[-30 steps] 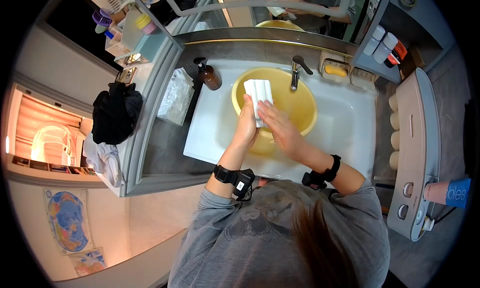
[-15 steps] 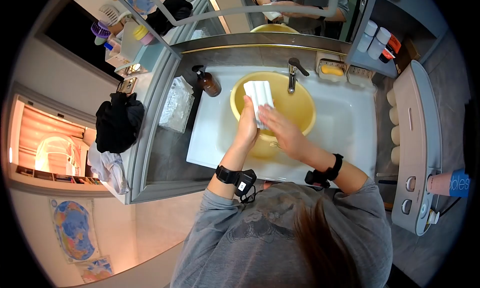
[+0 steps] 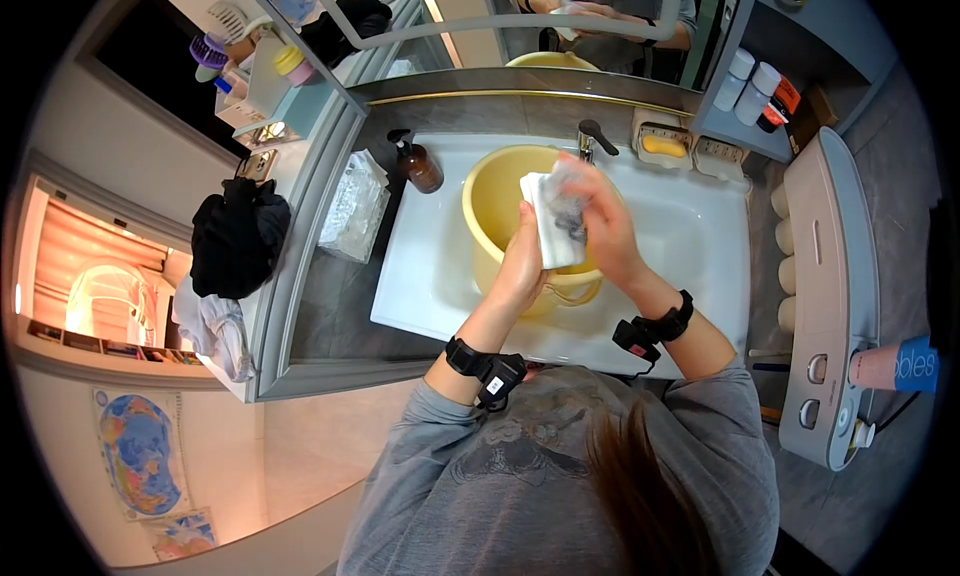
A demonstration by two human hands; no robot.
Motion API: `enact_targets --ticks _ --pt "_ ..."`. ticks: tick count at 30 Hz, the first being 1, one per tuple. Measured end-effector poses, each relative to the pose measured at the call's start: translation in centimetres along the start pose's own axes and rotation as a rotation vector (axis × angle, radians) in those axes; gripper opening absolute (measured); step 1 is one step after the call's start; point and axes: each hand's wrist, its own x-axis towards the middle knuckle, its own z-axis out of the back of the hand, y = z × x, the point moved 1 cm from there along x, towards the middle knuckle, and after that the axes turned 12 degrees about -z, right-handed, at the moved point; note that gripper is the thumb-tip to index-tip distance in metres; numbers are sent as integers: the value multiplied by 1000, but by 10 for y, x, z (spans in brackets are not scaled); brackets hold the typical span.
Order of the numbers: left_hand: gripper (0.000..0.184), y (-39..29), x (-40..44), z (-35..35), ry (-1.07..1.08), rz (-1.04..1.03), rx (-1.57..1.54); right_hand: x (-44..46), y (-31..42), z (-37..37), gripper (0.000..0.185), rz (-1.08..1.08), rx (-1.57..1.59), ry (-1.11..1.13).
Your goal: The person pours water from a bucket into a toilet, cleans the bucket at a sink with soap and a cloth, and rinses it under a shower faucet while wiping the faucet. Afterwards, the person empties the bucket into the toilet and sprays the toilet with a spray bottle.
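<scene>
The white bundle (image 3: 546, 238), clasped in the left hand (image 3: 522, 266), now sits nearer the right rim of the yellow basin (image 3: 500, 196); the right hand (image 3: 611, 228) has moved farward, grip too blurred to tell.

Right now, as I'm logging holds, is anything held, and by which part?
A white folded bundle, lower left edge in the left hand; whether the right hand holds it is unclear.

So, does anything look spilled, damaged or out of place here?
No spill or damage stands out. The black clothes heaped on the counter at left look untidy. In the left hand, the white bundle has a greyish patch, odd against the white but too blurred to identify.
</scene>
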Motion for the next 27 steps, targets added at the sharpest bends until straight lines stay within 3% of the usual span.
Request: enact_targets --ticks 1,5,9,11,13,17,20,27 --pt "53 -1 -1 -1 -40 -5 -18 -2 -2 0 33 296 -645 85" --pt "53 -2 5 5 -51 -35 10 -33 5 -18 36 267 -736 116" --pt "51 21 7 14 -17 -56 179 -21 7 -23 38 263 -754 14" --pt "51 24 9 13 10 -93 231 -1 -3 -12 38 176 -533 -17" --pt "53 15 6 6 46 -88 277 -1 0 -10 38 206 -533 -18" --pt "55 3 6 8 32 -99 220 -29 -5 -14 36 307 -694 70" --pt "57 5 10 12 52 7 98 -41 -9 -19 38 257 -701 64" --pt "56 20 6 -3 80 -48 152 4 -3 3 44 226 -604 7"
